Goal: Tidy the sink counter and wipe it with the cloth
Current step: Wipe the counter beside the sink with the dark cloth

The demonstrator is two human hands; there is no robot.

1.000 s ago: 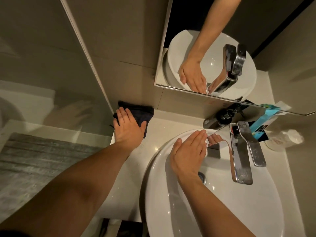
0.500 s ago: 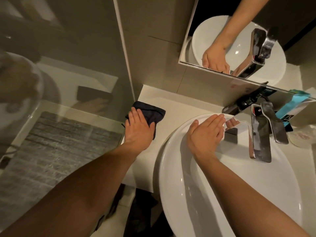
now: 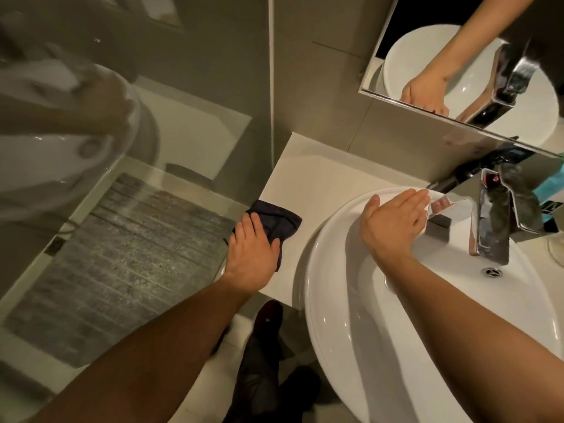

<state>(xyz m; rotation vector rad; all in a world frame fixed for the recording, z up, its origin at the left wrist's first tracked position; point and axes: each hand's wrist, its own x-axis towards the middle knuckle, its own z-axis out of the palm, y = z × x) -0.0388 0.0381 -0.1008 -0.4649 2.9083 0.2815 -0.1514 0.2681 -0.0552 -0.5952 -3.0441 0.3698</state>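
presently the left hand lies flat, fingers spread, pressing the dark cloth onto the pale counter; it grips nothing, only pins the cloth under palm and fingers, which looks like the posture for wiping rather than carrying. the cloth sits at the near left edge of the counter, beside the glass shower screen, with its far and right parts poking out past the fingertips. the right hand rests open and flat on the far left rim of the white basin, holding nothing; i judge it is bracing the body while the other arm works. the cloth is directly under the left hand and well apart from the right, with a strip of bare counter between. the chrome tap stands just right of the right hand's fingertips.
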